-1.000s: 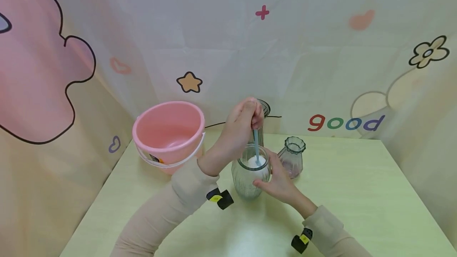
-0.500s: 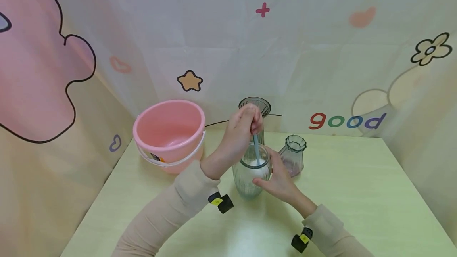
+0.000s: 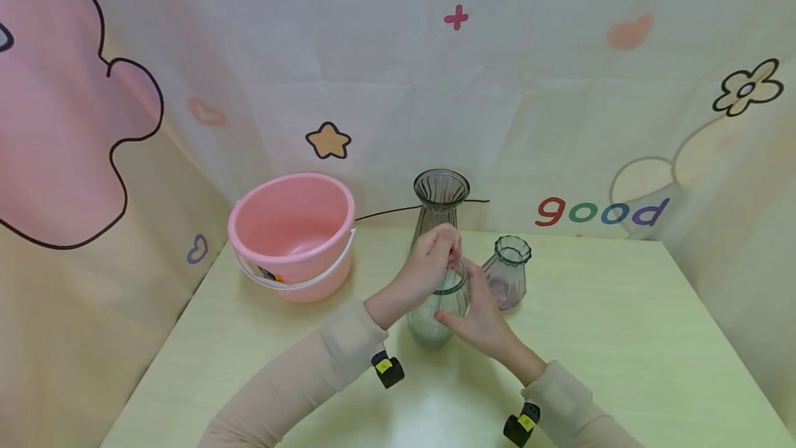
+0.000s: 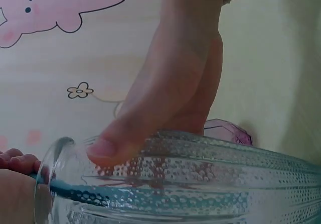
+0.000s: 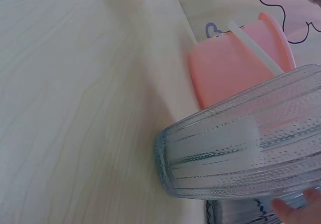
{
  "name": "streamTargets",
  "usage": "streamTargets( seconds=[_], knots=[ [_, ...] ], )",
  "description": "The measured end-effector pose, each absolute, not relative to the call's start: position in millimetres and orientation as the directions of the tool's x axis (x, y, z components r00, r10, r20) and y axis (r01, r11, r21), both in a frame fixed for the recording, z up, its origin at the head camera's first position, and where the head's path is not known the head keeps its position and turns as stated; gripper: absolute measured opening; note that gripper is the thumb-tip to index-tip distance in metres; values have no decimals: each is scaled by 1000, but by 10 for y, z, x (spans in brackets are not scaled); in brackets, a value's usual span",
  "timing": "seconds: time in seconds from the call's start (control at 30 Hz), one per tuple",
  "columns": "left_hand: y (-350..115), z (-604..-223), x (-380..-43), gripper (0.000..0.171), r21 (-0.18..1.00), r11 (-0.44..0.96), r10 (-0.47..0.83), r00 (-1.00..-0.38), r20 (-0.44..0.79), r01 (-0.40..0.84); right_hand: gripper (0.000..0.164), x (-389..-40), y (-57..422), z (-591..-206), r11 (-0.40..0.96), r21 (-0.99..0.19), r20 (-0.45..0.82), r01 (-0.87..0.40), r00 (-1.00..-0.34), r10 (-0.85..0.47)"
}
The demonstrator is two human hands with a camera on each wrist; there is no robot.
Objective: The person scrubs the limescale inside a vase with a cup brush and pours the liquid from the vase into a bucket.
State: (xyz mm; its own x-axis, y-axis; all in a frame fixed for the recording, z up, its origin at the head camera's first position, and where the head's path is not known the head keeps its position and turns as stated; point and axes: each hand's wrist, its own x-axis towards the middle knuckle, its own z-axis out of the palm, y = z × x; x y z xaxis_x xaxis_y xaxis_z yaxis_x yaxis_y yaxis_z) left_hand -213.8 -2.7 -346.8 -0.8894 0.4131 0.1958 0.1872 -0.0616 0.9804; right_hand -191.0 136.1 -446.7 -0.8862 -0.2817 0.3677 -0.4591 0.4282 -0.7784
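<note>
A clear ribbed glass vase stands upright in the middle of the table. My right hand grips its right side, thumb in front and fingers behind. Over the mouth, my left hand is curled round the handle of a sponge bottle brush. Through the dimpled glass in the left wrist view shows its blue handle; the left fingers are right at the rim. In the right wrist view the brush's white sponge head sits low inside the vase, near the base.
Directly behind the held vase rises a tall grey glass vase. A small faceted vase with a purplish base is just right of my right hand. The pink bucket, white handle lowered, stands at the back left. A printed curtain borders the table.
My left hand has moved down to the vase mouth, pushing the brush deeper, so its handle is now hidden in the head view. The right hand keeps its hold on the vase.
</note>
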Motion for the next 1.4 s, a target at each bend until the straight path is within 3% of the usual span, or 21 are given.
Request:
streamTargets(
  seconds=[0.2,0.37,0.53,0.7,0.93,1.2,1.4],
  knots=[
    [-21,-3474,-2153,25,978,-73,409,-889,208,195,89,-1943,1500,-4421,365,-837,244,-408,-875,-418],
    [-13,-3483,-2156,24,981,-39,400,-897,190,190,93,-2058,1623,-4354,281,-856,243,-434,-817,-523],
    [-23,-3482,-2152,24,982,-22,395,-901,180,186,86,-2119,1645,-4319,281,-873,188,-399,-805,-562],
    [-41,-3453,-2125,25,984,-51,400,-899,178,173,76,-2096,1622,-4346,305,-877,154,-371,-818,-555],
    [-85,-3341,-2127,27,971,-96,401,-884,240,220,76,-2069,1605,-4383,281,-867,219,-411,-821,-527],
    [-112,-2850,-2127,26,922,-252,368,-852,371,293,78,-2016,1577,-4377,288,-864,256,-413,-854,-454],
    [-115,-2612,-2107,25,888,-367,333,-853,402,276,80,-1974,1530,-4396,314,-850,293,-424,-874,-388]
  ],
)
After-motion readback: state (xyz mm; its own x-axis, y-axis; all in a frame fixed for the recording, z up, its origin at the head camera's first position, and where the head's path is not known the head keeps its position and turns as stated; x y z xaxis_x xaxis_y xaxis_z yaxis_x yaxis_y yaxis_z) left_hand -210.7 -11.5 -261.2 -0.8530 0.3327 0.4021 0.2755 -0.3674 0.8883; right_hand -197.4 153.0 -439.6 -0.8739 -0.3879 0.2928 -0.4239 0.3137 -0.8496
